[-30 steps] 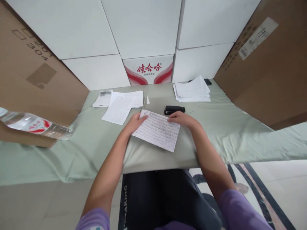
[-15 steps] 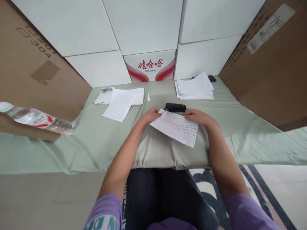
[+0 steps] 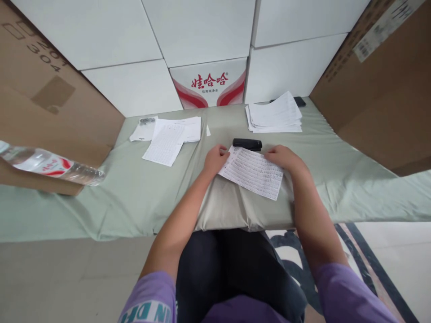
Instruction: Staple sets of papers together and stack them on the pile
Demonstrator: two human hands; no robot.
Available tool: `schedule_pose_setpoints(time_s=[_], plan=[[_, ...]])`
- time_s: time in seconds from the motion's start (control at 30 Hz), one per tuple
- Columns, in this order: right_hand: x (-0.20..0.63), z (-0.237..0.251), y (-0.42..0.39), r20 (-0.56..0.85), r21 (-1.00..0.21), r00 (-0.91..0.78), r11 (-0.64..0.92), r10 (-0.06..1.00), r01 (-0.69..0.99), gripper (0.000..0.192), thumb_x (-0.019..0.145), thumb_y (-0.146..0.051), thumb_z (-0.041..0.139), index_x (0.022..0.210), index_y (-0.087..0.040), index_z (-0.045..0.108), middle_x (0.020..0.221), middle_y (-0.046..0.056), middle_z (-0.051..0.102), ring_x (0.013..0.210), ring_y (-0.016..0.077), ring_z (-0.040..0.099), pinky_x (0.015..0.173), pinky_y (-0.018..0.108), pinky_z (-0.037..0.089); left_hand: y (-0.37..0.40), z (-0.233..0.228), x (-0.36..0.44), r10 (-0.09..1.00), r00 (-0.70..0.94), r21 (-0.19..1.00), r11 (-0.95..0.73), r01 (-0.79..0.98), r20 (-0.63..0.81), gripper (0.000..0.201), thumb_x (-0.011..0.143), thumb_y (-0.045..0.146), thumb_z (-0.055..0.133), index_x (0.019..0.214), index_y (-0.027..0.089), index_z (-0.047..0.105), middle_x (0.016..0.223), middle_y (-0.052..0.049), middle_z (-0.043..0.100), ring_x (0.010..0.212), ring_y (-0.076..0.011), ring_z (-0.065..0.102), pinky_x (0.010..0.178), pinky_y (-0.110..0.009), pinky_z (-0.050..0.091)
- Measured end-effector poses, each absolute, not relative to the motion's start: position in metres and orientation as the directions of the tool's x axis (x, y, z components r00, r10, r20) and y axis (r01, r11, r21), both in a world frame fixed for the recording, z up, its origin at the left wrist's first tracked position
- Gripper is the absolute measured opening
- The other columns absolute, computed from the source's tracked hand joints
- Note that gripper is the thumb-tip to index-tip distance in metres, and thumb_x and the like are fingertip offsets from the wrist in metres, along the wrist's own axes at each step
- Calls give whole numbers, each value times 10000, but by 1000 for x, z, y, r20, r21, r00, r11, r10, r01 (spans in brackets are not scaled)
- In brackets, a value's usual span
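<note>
A sheet of paper (image 3: pixel 254 174) covered in rows of writing lies tilted in front of me, its near corner close to the cloth-covered table's front edge. At its upper left edge, my left hand (image 3: pixel 215 159) has thumb and forefinger closed on the paper. My right hand (image 3: pixel 284 158) grips the upper right edge, its other fingers curled underneath and partly hidden. Just beyond the sheet's top edge sits a black stapler (image 3: pixel 247 144), between the two hands.
A stack of papers (image 3: pixel 274 115) lies at the back right, with a dark phone (image 3: pixel 299 102) behind it. More papers (image 3: pixel 164 146) and a small clear packet (image 3: pixel 147 121) lie left. A water bottle (image 3: pixel 50 165) and cardboard boxes (image 3: pixel 377 103) flank the table (image 3: pixel 134 193); white cartons (image 3: pixel 205 29) stand behind.
The sheet has shifted slightly right and lies flatter, nearer the stapler. Both hands moved a little to the right with it. The whole view has tilted slightly.
</note>
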State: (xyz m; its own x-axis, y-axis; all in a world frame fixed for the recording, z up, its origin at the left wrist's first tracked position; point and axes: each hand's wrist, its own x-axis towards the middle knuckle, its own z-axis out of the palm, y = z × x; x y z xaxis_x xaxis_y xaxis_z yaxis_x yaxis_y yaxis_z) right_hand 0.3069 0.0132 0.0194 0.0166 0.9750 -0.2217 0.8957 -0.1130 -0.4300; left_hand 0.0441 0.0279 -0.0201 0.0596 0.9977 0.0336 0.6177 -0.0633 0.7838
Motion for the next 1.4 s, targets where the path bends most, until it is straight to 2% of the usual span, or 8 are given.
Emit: schedule_pose_setpoints(time_s=[0.13,0.23,0.33,0.43,0.63,0.83,1.07,1.4], plan=[[305,21,11,-221,-396,45,-132,974,909,199,762,-339,559,696,-190,673,716,73,669,644,189,574,586,300,376,26,-16,49,997,67,738,-80,670,47,195,846,278,614,1025,206,644,870,-56,745,855,-217,666,751,-338,450],[301,30,5,-233,-271,136,-199,963,942,198,743,-353,597,743,-191,710,753,99,682,685,214,600,607,309,398,25,-15,51,996,73,722,-94,685,60,183,848,273,614,1019,210,635,859,-52,737,847,-215,658,748,-339,444],[292,47,0,-86,-159,257,-268,962,950,246,768,-373,603,858,-187,736,867,141,696,799,265,628,675,344,427,27,-15,52,995,77,715,-96,692,60,185,848,271,610,1021,211,632,873,-56,730,843,-213,652,739,-336,440],[272,67,11,99,-219,211,-185,973,958,318,862,-391,529,970,-163,722,942,170,686,896,289,623,759,381,442,30,-16,52,995,83,720,-101,687,61,178,842,270,618,1008,206,636,884,-63,728,838,-213,649,733,-334,440],[215,60,81,231,-321,82,-4,969,947,317,941,-349,459,1013,-140,686,991,171,666,952,286,587,819,387,431,30,-15,52,995,85,724,-102,682,60,169,846,269,625,997,198,651,916,-77,736,871,-215,659,766,-335,454],[187,18,119,200,-390,75,9,977,921,363,962,-405,456,973,-143,708,995,180,681,943,270,592,815,369,435,32,-16,49,997,75,740,-71,669,27,174,842,265,643,1002,195,651,925,-85,742,894,-225,670,793,-344,466],[188,11,118,178,-421,110,-25,978,907,424,960,-475,458,949,-133,709,945,185,684,931,272,606,827,383,451,30,-14,48,995,88,750,-92,655,45,164,840,260,653,988,192,664,922,-79,749,884,-219,676,797,-338,471],[179,9,121,147,-307,44,3,988,952,412,984,-403,465,1101,-94,711,1079,234,689,1009,303,654,865,409,473,27,-15,48,991,123,733,-120,669,50,167,854,262,634,1001,185,658,924,-85,744,866,-219,669,797,-343,464]])
